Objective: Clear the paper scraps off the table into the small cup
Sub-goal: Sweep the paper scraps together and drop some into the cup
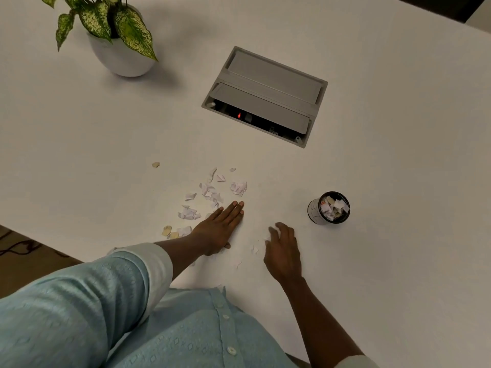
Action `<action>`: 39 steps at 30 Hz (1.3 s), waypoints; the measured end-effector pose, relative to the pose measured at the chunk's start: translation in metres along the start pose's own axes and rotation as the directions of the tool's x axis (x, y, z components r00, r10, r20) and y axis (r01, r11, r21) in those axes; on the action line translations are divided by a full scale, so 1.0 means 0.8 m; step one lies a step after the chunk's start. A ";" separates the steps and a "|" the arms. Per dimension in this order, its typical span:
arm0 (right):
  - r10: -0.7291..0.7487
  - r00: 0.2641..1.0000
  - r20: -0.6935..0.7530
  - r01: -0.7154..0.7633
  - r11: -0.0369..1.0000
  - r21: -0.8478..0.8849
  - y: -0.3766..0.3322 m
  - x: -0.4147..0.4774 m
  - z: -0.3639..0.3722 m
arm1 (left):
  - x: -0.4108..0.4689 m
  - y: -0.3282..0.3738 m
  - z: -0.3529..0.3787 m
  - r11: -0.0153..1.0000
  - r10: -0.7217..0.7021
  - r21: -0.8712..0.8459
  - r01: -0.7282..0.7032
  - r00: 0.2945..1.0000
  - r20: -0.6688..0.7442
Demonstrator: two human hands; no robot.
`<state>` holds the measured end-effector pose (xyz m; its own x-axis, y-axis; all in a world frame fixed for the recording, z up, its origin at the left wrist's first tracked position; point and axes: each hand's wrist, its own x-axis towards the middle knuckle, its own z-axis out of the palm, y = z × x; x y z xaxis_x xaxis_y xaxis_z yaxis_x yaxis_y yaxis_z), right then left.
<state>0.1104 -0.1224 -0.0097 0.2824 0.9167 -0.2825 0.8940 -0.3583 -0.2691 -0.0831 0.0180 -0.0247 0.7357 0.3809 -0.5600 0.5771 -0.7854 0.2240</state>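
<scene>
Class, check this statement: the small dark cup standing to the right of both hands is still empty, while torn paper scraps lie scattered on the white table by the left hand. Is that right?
Not quite. The head view shows the small dark cup already holding paper scraps, not empty. The rest stands: it is right of both hands, and torn paper scraps lie scattered on the white table by the left hand.

head cam | worn on head | looks forward and down, near, over white table (372, 235)
</scene>
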 end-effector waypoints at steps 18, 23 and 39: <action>0.278 0.959 0.060 -0.282 0.906 0.317 0.004 -0.018 0.010 | -0.003 0.005 -0.004 1.000 -0.014 0.001 0.014 1.000 0.006; 0.102 0.988 0.115 -0.129 0.959 0.252 -0.029 -0.006 0.016 | -0.002 0.005 -0.004 1.000 -0.022 -0.013 0.022 1.000 0.020; 0.200 0.975 -0.100 -0.135 0.883 0.449 -0.020 -0.009 -0.006 | -0.002 0.006 -0.004 1.000 -0.020 0.000 0.020 1.000 0.009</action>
<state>0.0956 -0.1220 0.0009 0.4887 0.8397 -0.2367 0.5952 -0.5192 -0.6133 -0.0807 0.0151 -0.0203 0.7210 0.3923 -0.5712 0.5915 -0.7778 0.2123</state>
